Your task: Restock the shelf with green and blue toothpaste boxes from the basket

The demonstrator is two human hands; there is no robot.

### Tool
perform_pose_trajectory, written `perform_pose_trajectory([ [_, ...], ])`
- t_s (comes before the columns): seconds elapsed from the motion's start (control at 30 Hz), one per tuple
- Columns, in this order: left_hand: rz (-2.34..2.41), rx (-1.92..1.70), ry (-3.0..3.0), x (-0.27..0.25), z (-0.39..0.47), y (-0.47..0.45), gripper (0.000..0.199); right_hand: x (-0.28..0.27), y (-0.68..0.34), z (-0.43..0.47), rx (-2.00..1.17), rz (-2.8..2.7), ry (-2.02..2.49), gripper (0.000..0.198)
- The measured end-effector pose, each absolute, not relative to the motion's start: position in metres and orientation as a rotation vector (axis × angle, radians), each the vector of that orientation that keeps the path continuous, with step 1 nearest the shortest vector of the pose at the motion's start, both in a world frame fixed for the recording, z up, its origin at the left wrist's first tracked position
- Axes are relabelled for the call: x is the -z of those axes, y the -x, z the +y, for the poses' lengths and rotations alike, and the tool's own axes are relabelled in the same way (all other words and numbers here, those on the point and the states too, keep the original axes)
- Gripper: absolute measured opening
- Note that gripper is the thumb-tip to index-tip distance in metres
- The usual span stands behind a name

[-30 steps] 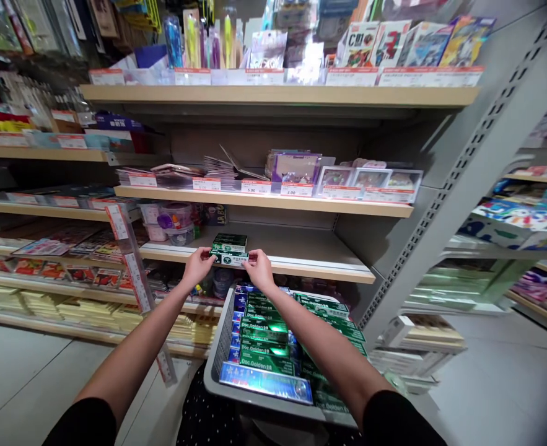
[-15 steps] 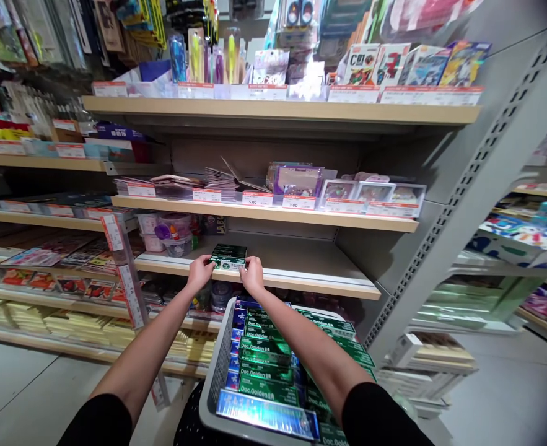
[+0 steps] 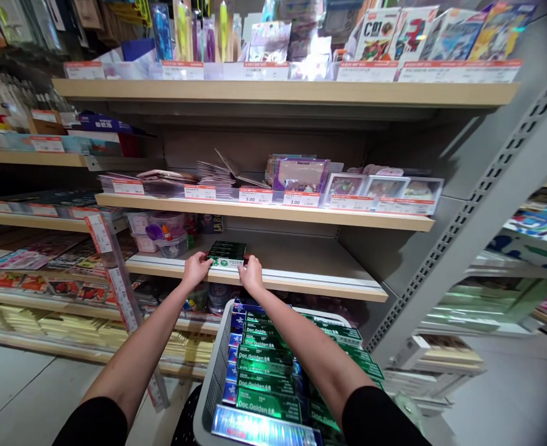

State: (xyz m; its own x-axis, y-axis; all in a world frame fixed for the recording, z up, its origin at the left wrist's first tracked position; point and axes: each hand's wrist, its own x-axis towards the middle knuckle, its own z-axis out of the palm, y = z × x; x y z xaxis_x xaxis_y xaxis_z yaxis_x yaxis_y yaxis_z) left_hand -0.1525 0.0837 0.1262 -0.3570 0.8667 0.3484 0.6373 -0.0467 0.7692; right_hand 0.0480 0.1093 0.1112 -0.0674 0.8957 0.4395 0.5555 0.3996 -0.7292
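A small stack of green toothpaste boxes (image 3: 227,251) rests on the lower shelf, lying flat near its front edge with a white-and-green end facing me. My left hand (image 3: 197,269) is closed on the left side of the stack, and my right hand (image 3: 251,274) grips its right side, thumb towards the front. Below my forearms stands a grey basket (image 3: 207,396) full of similar green boxes (image 3: 266,378) marked "Doc.Golden". Blue boxes lie among them, including a shiny blue box (image 3: 264,426) at the near end. My right forearm hides part of the basket's contents.
Left of the stack, clear plastic tubs (image 3: 168,234) share the lower shelf (image 3: 296,263). Close above runs the middle shelf (image 3: 264,208), bearing cards and small cases. A slotted metal upright (image 3: 477,186) bounds the right side; a price-tag strip (image 3: 115,272) stands at left.
The view has come slightly nearer the shelves and tipped down. Both hands stay at the sides of the box stack, which now lies flatter on the shelf.
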Motion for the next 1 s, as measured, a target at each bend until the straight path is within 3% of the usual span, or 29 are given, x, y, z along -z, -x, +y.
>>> perform_pose_trajectory([
  [0.2, 1.855, -1.426, -1.569, -0.123, 0.086, 0.156, 0.031, -0.111, -0.046, 0.109, -0.45, -1.725, 1.285, 0.026],
  [0.43, 1.727, -1.466, -1.48, -0.121, 0.086, 0.154, 0.054, -0.113, -0.049, 0.1, -0.368, -1.685, 1.338, 0.034],
  [0.7, 1.711, -1.625, -1.435, -0.12, 0.079, 0.146, 0.036, -0.109, -0.055, 0.101, -0.46, -1.68, 1.233, 0.043],
  [1.0, 1.705, -1.609, -1.539, -0.124, 0.065, 0.143, 0.035, -0.117, -0.069, 0.1, -0.78, -1.707, 1.041, 0.045],
])
